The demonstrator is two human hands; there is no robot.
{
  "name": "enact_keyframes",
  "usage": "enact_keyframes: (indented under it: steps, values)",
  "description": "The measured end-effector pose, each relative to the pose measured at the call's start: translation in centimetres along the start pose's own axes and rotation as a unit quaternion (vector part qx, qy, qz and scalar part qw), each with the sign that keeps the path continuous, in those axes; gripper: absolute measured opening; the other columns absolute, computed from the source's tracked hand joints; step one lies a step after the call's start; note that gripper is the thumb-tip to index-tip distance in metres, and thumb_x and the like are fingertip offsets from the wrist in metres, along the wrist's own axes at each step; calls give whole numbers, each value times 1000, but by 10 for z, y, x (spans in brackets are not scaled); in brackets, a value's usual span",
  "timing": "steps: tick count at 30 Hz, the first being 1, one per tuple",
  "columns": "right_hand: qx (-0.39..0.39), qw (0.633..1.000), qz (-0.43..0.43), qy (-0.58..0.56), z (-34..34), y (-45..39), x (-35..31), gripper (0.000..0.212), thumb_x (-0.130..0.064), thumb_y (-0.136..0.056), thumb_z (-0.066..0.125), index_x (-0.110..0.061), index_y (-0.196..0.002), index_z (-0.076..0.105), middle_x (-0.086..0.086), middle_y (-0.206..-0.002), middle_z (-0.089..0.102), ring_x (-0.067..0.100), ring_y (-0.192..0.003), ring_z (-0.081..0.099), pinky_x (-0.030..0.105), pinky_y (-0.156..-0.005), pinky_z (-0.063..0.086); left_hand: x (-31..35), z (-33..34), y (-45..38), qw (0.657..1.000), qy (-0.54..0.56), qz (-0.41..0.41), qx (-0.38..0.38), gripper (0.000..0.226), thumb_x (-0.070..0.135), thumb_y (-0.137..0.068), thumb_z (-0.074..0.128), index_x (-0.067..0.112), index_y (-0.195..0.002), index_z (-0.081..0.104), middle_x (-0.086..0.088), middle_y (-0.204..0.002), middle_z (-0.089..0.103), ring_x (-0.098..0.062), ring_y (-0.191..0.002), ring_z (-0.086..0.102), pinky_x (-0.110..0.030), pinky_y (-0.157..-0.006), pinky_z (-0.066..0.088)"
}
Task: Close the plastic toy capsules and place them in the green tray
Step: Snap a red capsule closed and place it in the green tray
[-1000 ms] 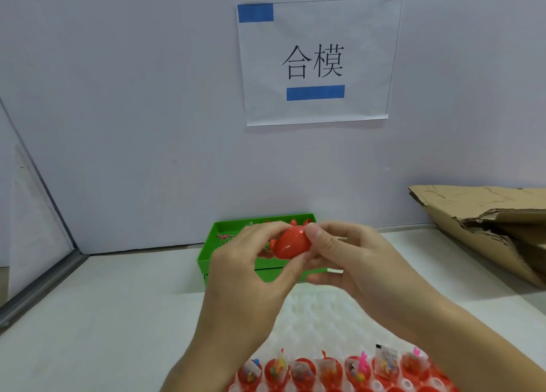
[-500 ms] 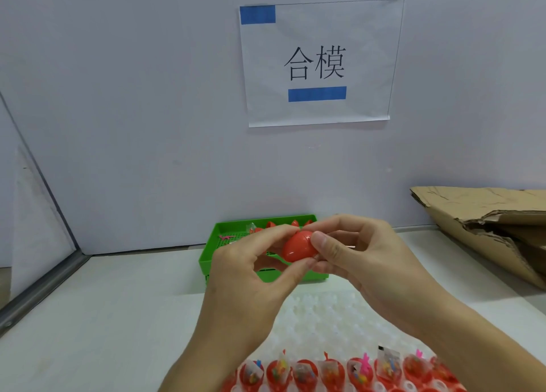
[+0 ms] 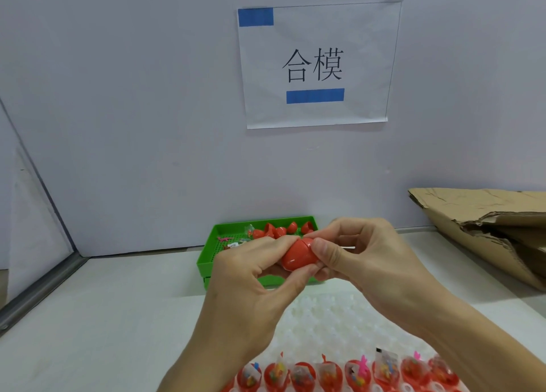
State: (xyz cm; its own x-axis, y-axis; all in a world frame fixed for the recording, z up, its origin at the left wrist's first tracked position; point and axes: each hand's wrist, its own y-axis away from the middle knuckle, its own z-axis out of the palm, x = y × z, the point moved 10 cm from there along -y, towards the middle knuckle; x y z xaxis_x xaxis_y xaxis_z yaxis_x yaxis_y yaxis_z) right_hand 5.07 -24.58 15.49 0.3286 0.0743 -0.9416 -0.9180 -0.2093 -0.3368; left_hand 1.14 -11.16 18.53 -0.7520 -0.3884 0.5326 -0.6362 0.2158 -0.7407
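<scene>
A glossy red egg-shaped plastic capsule [image 3: 298, 256] is pinched from both sides, held above the white surface [image 3: 118, 317]: left hand [image 3: 251, 276] grips its near-left end, right hand [image 3: 360, 255] its far-right end. Its long axis runs between them. The green plastic tray [image 3: 206, 252] lies directly behind, toward the surface's far edge.

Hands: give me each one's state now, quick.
Left hand: grips the glossy red plastic egg-shaped capsule.
Right hand: pinches the same capsule.
</scene>
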Motion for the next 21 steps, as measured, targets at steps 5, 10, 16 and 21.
enact_keyframes:
  steps: [5, 10, 16, 21]
  values:
    - [2, 1000, -10, 21, 0, 1, -4, 17, -30, -76, 74, -14, -81, 78, 11, -80, 76, 18, -67, 71, 24, -67, 57, 6, 0, -1, 1000, -10, 21, -3, 30, 40, -83, 67, 44, -112, 64, 12, -94, 74, -5, -86, 70, -22, -74, 59]
    - [-10, 999, -13, 36, 1, 2, -8, 11, -28, -78, 74, -18, -77, 78, 8, -77, 75, 16, -66, 70, 22, -66, 56, 4, 0, -2, 1000, 7, 5, -16, 29, 39, -82, 68, 45, -110, 67, 14, -96, 74, -8, -89, 71, -21, -76, 59]
    - [-16, 999, -20, 37, 3, 3, -13, 6, -25, -75, 76, -20, -73, 78, 7, -75, 75, 15, -64, 70, 20, -63, 56, -6, 1, -1, 998, 38, -36, -23, 35, 27, -77, 76, 36, -110, 72, 14, -95, 75, -9, -90, 72, -20, -77, 58]
    - [2, 997, -12, 71, 1, 3, -10, 11, -24, -82, 73, -15, -77, 76, 5, -76, 75, 13, -69, 72, 19, -63, 56, -7, 4, 0, 997, 36, -64, -12, 28, 31, -77, 76, 45, -100, 71, 14, -90, 75, -7, -85, 72, -20, -74, 58]
